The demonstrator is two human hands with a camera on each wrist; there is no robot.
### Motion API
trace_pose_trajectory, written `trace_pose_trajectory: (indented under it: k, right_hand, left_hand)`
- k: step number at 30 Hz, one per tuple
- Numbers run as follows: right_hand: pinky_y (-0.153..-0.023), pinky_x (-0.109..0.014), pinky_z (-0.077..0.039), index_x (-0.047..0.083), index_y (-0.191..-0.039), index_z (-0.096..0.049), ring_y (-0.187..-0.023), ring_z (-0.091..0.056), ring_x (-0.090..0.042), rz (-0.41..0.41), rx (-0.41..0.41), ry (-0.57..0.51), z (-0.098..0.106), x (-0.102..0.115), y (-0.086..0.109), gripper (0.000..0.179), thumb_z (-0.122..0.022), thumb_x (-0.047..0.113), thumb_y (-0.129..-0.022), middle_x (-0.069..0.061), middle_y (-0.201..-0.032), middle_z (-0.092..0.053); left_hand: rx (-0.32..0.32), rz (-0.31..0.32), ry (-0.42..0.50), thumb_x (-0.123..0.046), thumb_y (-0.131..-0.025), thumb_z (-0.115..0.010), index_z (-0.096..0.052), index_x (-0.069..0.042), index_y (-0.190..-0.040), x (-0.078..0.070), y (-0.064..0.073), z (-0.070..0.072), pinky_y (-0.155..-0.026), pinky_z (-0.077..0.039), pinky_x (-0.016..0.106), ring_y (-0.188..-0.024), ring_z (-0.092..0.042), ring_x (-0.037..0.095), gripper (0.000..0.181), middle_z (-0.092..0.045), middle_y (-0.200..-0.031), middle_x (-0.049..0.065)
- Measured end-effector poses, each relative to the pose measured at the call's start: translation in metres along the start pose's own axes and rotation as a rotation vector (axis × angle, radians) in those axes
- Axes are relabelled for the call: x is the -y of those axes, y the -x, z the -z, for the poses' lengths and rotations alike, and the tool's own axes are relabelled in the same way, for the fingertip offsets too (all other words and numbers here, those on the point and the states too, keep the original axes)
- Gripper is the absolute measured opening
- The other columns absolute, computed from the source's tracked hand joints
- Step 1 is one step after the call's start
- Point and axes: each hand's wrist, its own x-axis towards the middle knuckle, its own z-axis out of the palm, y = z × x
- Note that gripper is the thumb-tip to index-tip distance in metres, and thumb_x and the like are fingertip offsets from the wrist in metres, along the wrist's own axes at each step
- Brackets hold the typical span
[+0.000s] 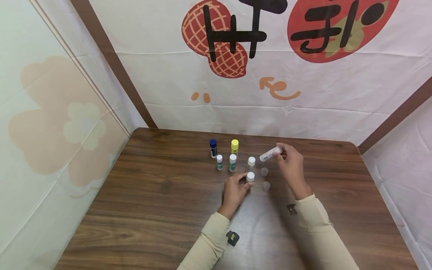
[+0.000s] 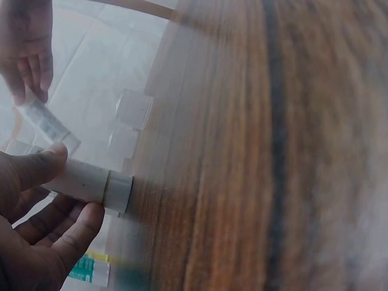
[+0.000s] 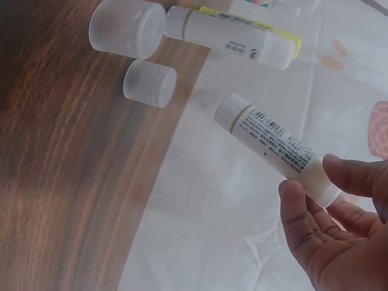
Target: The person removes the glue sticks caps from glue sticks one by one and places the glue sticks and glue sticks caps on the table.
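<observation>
In the head view, the left hand (image 1: 234, 191), angled up from seven o'clock, gripped a white tube (image 1: 250, 176) between thumb and fingers at its two o'clock, partly hiding the tube's lower body. Two clear caps (image 1: 264, 172) lay between the hands. The right hand (image 1: 293, 165), angled from five o'clock, pinched a tilted white stick (image 1: 269, 154) at its ten o'clock, its fingertips covering one end.

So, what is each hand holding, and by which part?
Right hand: a tilted white glue stick, by its raised ribbed end. Left hand: an upright white glue stick, around its sides.
</observation>
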Motion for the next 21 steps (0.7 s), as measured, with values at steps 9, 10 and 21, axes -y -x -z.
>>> trace_pose_trajectory:
  k: [9, 10, 21]
  right_hand:
    - [-0.07, -0.046, -0.056, -0.009, -0.111, -0.064, -0.084, -0.068, -0.037, -0.011, -0.036, 0.013, 0.014, 0.009, 0.018, 0.035, -0.076, -0.002, -0.079, -0.026, -0.102, -0.066]
    - [-0.07, -0.046, -0.056, -0.009, -0.111, -0.065, -0.084, -0.068, -0.037, -0.02, -0.034, 0.017, 0.015, 0.01, 0.02, 0.035, -0.076, -0.002, -0.079, -0.026, -0.102, -0.066]
    - [-0.069, -0.045, -0.055, -0.006, -0.11, -0.066, -0.083, -0.068, -0.031, -0.101, -0.009, 0.017, 0.022, 0.019, 0.049, 0.034, -0.077, 0.001, -0.079, -0.021, -0.102, -0.068]
  left_hand:
    - [-0.014, -0.011, -0.028, -0.006, -0.071, -0.084, -0.073, -0.001, -0.102, 0.0, 0.0, -0.002, -0.07, -0.055, 0.023, -0.083, -0.07, 0.017, 0.033, -0.072, -0.097, 0.012]
    - [-0.015, -0.012, -0.033, -0.007, -0.072, -0.084, -0.073, -0.001, -0.102, 0.001, -0.001, -0.002, -0.07, -0.055, 0.022, -0.083, -0.07, 0.017, 0.033, -0.072, -0.098, 0.012]
    - [-0.026, -0.072, -0.067, -0.008, -0.072, -0.084, -0.073, -0.001, -0.102, 0.001, 0.002, -0.002, -0.072, -0.056, 0.027, -0.085, -0.07, 0.02, 0.034, -0.072, -0.098, 0.013]
